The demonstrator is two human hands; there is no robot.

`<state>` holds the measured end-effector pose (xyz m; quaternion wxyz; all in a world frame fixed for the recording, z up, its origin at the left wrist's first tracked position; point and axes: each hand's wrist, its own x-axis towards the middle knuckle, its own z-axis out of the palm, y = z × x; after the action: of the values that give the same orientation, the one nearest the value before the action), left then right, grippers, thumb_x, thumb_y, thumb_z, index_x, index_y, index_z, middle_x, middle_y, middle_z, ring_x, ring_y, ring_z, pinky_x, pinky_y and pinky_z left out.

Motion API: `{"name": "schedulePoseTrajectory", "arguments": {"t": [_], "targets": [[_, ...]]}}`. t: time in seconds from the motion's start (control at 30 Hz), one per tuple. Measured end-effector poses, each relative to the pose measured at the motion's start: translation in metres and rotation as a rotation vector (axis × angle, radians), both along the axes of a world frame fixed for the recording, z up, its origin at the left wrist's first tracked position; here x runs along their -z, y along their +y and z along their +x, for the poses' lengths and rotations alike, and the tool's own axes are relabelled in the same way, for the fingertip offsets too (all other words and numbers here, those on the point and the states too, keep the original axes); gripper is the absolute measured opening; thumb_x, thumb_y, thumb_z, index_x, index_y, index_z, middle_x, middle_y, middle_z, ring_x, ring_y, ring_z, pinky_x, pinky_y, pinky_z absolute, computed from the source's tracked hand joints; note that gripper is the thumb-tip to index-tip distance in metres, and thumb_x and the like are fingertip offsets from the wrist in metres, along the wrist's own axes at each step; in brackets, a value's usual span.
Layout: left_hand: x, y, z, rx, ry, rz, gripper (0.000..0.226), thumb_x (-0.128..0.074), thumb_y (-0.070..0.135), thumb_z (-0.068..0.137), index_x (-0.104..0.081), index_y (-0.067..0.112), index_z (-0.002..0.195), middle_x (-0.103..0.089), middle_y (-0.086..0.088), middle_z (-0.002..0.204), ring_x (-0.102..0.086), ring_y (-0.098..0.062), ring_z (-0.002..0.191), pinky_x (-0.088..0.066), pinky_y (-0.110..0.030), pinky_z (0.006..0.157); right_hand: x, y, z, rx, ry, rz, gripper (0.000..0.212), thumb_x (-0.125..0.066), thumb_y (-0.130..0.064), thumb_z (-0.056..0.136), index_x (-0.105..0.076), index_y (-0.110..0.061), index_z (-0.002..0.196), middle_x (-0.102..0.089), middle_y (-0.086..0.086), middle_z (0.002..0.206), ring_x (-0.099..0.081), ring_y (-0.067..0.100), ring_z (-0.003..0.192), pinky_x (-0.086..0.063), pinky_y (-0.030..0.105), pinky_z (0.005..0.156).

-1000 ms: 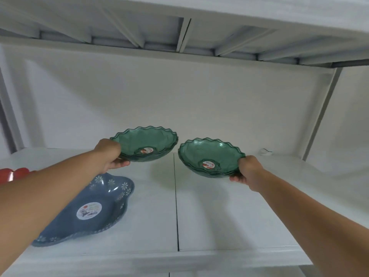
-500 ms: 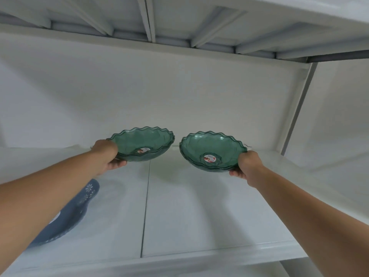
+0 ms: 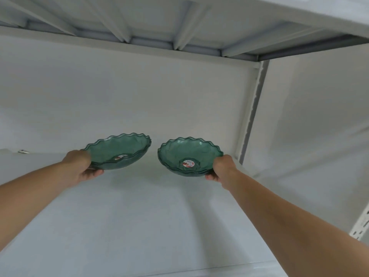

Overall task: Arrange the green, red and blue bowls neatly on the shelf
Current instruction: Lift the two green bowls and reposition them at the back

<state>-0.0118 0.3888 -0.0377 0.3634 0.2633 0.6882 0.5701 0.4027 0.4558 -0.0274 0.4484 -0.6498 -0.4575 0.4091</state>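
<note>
Two translucent green bowls with wavy rims hang side by side above the white shelf [image 3: 139, 226], near its back wall. My left hand [image 3: 79, 166] grips the near left rim of the left green bowl [image 3: 121, 150]. My right hand [image 3: 221, 168] grips the near right rim of the right green bowl [image 3: 187, 154], which tilts toward me and shows a red and white sticker in its base. Each bowl looks like a nested pair, with a doubled rim. A small gap separates the two. No red or blue bowl is in view.
The shelf above [image 3: 179, 27] forms a low ceiling with ribs. A white upright post [image 3: 251, 112] stands at the back right corner, with a slotted post [image 3: 361, 224] nearer on the right. A small metal clip [image 3: 23, 151] sits at the back left.
The view has swung to the right, so the blue and red bowls on the left have left the frame. Both green bowls have moved toward the shelf's right end, still held.
</note>
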Motion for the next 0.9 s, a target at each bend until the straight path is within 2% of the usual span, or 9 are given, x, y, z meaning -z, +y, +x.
{"name": "schedulePoseTrajectory", "arguments": {"t": [0.13,0.3,0.47,0.7,0.77,0.9], "targets": [[0.011,0.014,0.022,-0.015,0.008,0.003,0.026,-0.041,-0.002,0.106,-0.063,-0.004,0.121,-0.072,-0.026,0.092,-0.070,-0.038,0.065,-0.058,-0.034,0.037,0.000,0.013,0.022,-0.013,0.029,-0.021,0.038,-0.036,-0.010,0.100,-0.061,-0.002,0.126,-0.076,0.024,0.109,-0.071,0.031,0.045,-0.055,0.030,0.042],[0.007,0.030,0.039,0.005,0.044,-0.022,0.027,-0.039,-0.002,0.106,-0.062,-0.005,0.119,-0.072,-0.028,0.094,-0.070,-0.037,0.066,-0.060,-0.037,0.038,0.000,0.018,0.030,0.009,0.076,-0.065,0.037,-0.035,-0.008,0.101,-0.064,0.000,0.121,-0.077,0.025,0.104,-0.067,0.028,0.041,-0.049,0.026,0.035],[0.010,0.044,0.048,0.022,0.088,-0.050,0.035,-0.034,-0.005,0.104,-0.061,-0.007,0.127,-0.073,-0.032,0.107,-0.071,-0.040,0.071,-0.063,-0.044,0.046,0.009,0.033,0.031,0.021,0.062,-0.099,0.037,-0.033,-0.008,0.101,-0.065,0.001,0.119,-0.078,0.026,0.100,-0.066,0.027,0.040,-0.049,0.026,0.035],[0.022,0.047,0.053,0.015,0.111,-0.075,0.030,-0.042,0.000,0.106,-0.061,-0.001,0.128,-0.072,-0.026,0.111,-0.070,-0.036,0.064,-0.063,-0.044,0.048,0.037,0.055,0.043,0.055,0.038,-0.127,0.035,-0.033,-0.007,0.105,-0.061,0.004,0.122,-0.074,0.030,0.103,-0.064,0.026,0.035,-0.048,0.025,0.033],[0.027,0.049,0.051,0.011,0.122,-0.076,0.032,-0.043,0.000,0.104,-0.062,0.000,0.130,-0.072,-0.026,0.115,-0.072,-0.037,0.068,-0.064,-0.045,0.050,0.040,0.056,0.045,0.051,0.053,-0.123,0.035,-0.034,-0.006,0.104,-0.063,0.005,0.118,-0.074,0.030,0.097,-0.063,0.025,0.034,-0.045,0.023,0.032],[0.030,0.048,0.053,0.022,0.094,-0.047,0.035,-0.041,0.001,0.103,-0.066,0.005,0.127,-0.074,-0.023,0.115,-0.077,-0.039,0.077,-0.066,-0.041,0.053,0.044,0.058,0.048,0.041,0.060,-0.125,0.034,-0.038,-0.006,0.101,-0.065,0.004,0.118,-0.076,0.030,0.099,-0.065,0.027,0.040,-0.047,0.024,0.034]]}}
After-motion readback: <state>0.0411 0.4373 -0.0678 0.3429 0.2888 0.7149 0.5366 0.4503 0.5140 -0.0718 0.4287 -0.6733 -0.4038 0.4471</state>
